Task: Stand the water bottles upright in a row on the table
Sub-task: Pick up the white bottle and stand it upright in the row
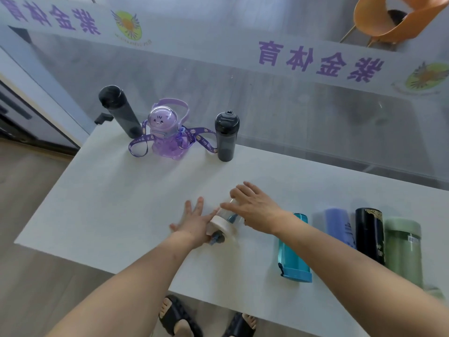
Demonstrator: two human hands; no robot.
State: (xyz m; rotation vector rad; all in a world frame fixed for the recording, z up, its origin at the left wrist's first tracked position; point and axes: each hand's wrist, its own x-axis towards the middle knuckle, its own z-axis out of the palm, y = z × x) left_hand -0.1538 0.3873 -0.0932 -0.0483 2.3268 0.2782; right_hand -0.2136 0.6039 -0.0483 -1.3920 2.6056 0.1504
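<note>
A clear bottle with a white lid lies on its side in the middle of the white table. My right hand rests over its body, fingers curled on it. My left hand lies flat beside the lid, fingers spread, touching it. At the far edge stand three upright bottles: a tall dark one, a purple astronaut-shaped one with a strap, and a shorter black one. To the right lie a teal bottle, a lilac one, a black one and a green one.
A glass wall with purple lettering runs right behind the table's far edge. An orange chair is beyond it. My feet in dark sandals show under the near edge. Bare tabletop stretches left of my hands.
</note>
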